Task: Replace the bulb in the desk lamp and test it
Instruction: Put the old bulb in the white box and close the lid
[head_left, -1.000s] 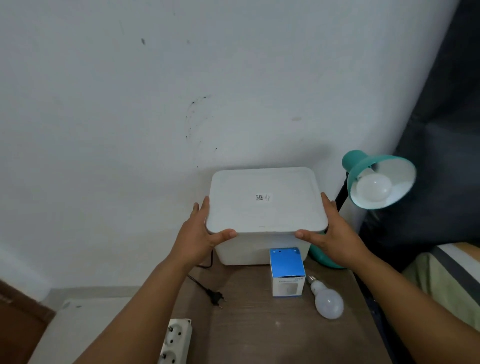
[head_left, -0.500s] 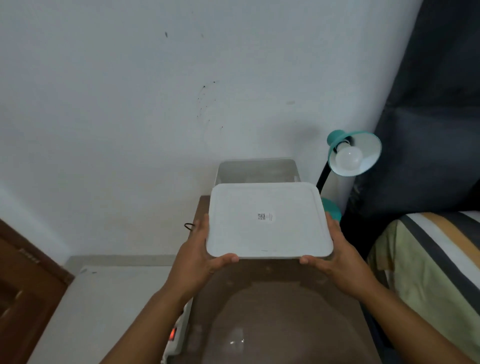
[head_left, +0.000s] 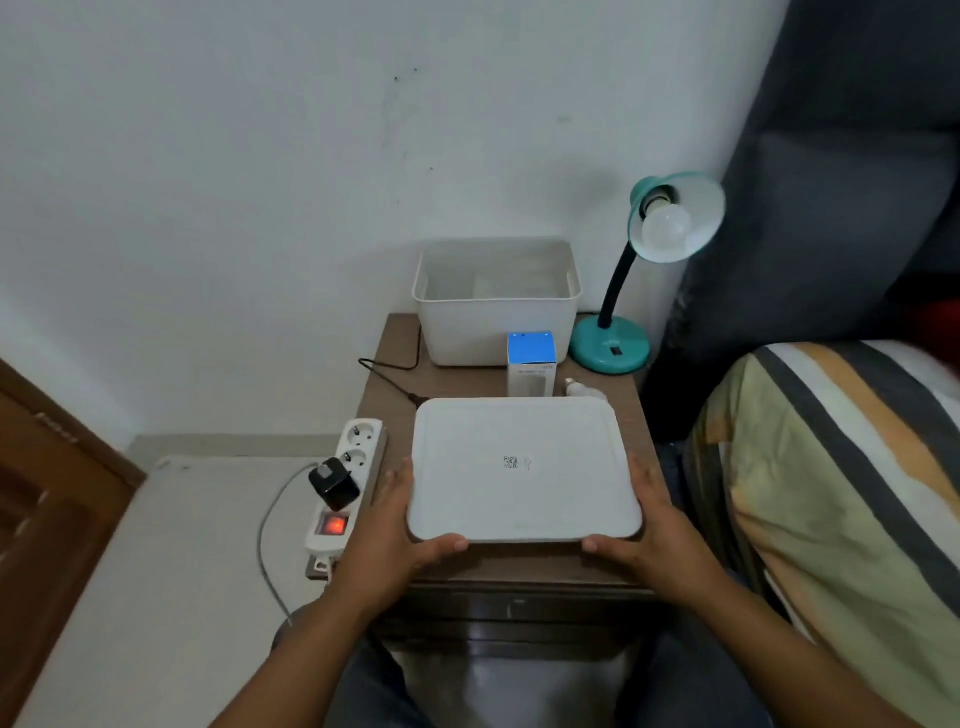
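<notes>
A teal desk lamp (head_left: 613, 345) stands at the back right of the brown bedside table (head_left: 519, 569), with a white bulb (head_left: 666, 226) in its shade. Both hands hold a flat white lid (head_left: 519, 467) level over the table's front: my left hand (head_left: 387, 535) grips its left edge, my right hand (head_left: 657, 540) its right edge. Behind the lid stands a blue and white bulb box (head_left: 531, 366). A loose white bulb (head_left: 584, 389) lies to its right, mostly hidden by the lid. The lamp's black cord (head_left: 387, 371) trails across the table's back left.
An open white bin (head_left: 496, 306) sits against the wall at the back of the table. A white power strip (head_left: 348, 483) with a lit red switch and a black adapter lies along the table's left edge. A striped bed (head_left: 831, 493) is at right.
The lid has come off the white bin and been drawn back toward me and lower, over the table's front. The view has pulled back and tilted down, showing the power strip and the bin's open top.
</notes>
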